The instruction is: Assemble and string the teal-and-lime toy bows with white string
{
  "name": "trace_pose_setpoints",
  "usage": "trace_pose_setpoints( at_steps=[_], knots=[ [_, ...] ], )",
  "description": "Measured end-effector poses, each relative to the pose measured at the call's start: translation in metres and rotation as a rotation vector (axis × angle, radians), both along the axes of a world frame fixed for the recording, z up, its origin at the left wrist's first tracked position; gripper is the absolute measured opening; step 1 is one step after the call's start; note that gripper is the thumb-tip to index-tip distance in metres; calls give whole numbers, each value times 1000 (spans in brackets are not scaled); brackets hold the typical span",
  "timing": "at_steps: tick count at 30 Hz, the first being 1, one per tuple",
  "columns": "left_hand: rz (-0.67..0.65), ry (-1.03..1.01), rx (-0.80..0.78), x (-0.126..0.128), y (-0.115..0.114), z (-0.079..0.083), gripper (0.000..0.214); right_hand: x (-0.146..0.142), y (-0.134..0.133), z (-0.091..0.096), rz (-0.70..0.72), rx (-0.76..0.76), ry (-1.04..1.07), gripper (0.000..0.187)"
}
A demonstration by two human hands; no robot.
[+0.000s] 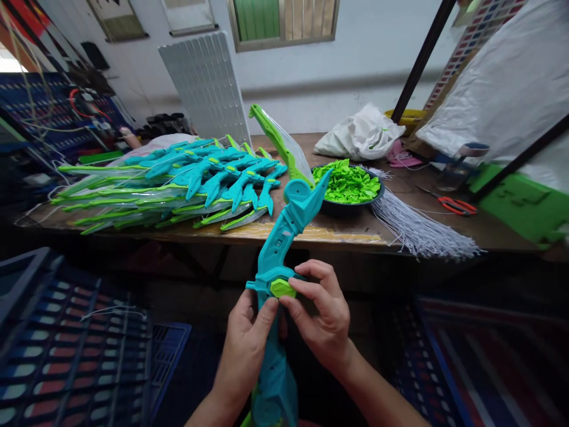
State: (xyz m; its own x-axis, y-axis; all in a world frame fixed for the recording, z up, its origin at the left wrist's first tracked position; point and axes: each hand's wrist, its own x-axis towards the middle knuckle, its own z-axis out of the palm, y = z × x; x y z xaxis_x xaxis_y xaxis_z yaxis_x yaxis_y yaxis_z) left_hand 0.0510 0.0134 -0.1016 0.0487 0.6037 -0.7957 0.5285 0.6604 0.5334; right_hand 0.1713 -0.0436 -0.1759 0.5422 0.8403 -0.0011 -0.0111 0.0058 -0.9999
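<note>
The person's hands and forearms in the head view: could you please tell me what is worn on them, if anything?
Nothing is worn. The left hand and the right hand are bare, with no gloves, rings, watch or bands visible. Both forearms are uncovered to the bottom edge of the picture, so no sleeve shows. The fingernails look short and unpainted. No markings or tape can be seen on either hand.

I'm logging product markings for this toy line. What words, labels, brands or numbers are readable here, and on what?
None can be read.
Teal toy bow held by left hand and right hand: no print shows.
Pile of bagged bows: no legible label.
Framed sheets on the wall: too blurred to read.
Bowl of green parts: no markings visible.
</note>
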Motion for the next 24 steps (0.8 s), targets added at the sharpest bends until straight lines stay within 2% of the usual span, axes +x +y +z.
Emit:
trace_pose_setpoints(
  at_steps=[4, 6, 8, 11, 13, 17, 22, 24],
  knots=[
    [-60, 68, 66, 0, 6, 0, 49, 4, -3, 11, 150, -70, -100, 25],
    [-73, 66, 48, 1, 7, 0, 48, 8, -3, 14, 210, -117, -43, 29],
    [-83, 57, 48, 2, 8, 2, 47, 14, -1, 14, 254, -201, 225, 39],
    [-155, 73, 107, 1, 8, 8, 45, 22, 3, 8, 409, -295, 862, 53],
    [-222, 108, 169, -2, 7, 12, 43, 22, 5, 5, 479, -305, 1124, 52],
    [-355, 152, 305, -11, 6, 13, 34, 12, 6, 1, 404, -302, 1164, 41],
    [-563, 250, 504, -25, 7, 2, 32, -7, 4, -12, 388, -304, 1261, 46],
    [-541, 277, 484, -29, 8, -3, 35, -14, 2, -18, 390, -337, 1239, 47]
  ],
)
